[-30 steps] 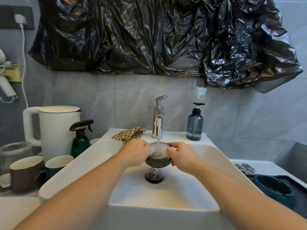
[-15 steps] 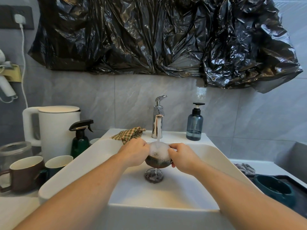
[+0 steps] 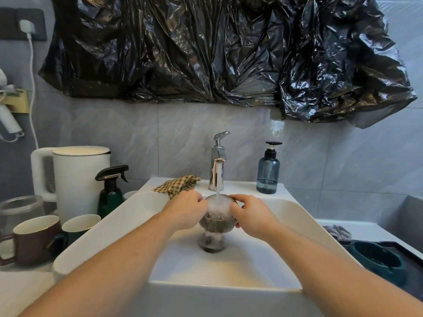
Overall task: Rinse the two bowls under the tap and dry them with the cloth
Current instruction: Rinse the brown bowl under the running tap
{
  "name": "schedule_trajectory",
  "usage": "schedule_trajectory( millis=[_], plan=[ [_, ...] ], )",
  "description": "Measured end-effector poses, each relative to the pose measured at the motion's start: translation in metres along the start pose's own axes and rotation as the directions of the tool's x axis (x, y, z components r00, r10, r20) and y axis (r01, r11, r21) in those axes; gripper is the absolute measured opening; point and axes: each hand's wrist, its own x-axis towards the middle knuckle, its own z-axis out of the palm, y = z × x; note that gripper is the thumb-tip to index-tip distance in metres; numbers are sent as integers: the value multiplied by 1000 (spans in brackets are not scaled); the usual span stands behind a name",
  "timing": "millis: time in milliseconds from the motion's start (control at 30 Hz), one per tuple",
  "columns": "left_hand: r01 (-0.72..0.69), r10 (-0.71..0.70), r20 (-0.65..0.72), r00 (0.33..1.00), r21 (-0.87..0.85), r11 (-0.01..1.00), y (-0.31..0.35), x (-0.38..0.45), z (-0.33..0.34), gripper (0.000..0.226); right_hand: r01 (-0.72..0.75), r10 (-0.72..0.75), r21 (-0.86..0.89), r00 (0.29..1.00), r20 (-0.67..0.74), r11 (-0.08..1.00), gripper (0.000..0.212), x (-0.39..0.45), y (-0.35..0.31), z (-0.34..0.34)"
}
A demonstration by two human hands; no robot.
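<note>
Rinsing the first bowl (image 3: 217, 221) under the tap (image 3: 217, 161), both hands' fingers (image 3: 238, 200) curled round its rim; next, probably tipping out, reaching far left for cloth (image 3: 177, 183)

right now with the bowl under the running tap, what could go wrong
1. The small dark bowl is overflowing with foamy water, held only at its rim by the left hand and right hand; wet, it could slip into the white sink.
2. The stream from the chrome tap may splash out onto the checked yellow cloth lying close behind, wetting it before drying.
</note>
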Motion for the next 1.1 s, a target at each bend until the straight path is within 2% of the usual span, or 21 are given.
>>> schedule_trajectory(
  millis=[300, 500, 1100],
  plan=[
    [1, 0, -16, 1000, 55, 998, 3, -1, -1, 20, 3, -3, -9, 1000, -18, 1000, 48, 0, 0, 0],
    [-19, 23, -40, 999, 107, 994, 4, -1, 0, 22, 22, -22, -4, 999, -27, 1000, 46, -2, -2, -2],
    [6, 22, -175, 984, 161, 987, 3, 2, 1, 8, -8, 3, 73, 997, 72, 997, 49, -1, -2, 1]
  ],
)
